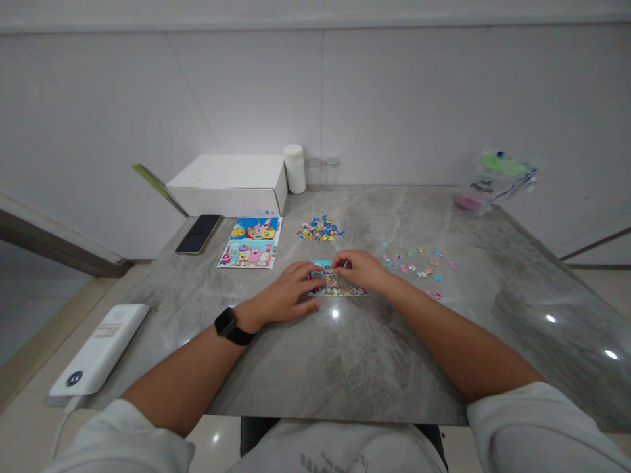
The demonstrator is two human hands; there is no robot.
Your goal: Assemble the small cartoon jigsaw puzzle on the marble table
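Observation:
A partly assembled jigsaw puzzle (pixel 345 290) lies flat on the grey table in front of me, partly covered by both hands. My left hand (pixel 290 292) rests at its left side, fingers spread and lying over the edge. Over the upper middle of the puzzle, my right hand (pixel 359 268) is closed in a pinch; whatever sits between its fingertips is too small to make out. Loose puzzle pieces (pixel 422 272) are scattered to the right of it. Behind the puzzle is a heap of pieces (pixel 321 228), mostly blue and yellow.
A printed cartoon picture sheet (pixel 249 253) and a phone (pixel 198 234) lie at left. Behind stand a white box (pixel 229 184), a white bottle (pixel 294 169) and two clear glasses (pixel 330 175). A plastic bag (pixel 493 184) sits back right, a white power bank (pixel 101 348) front left.

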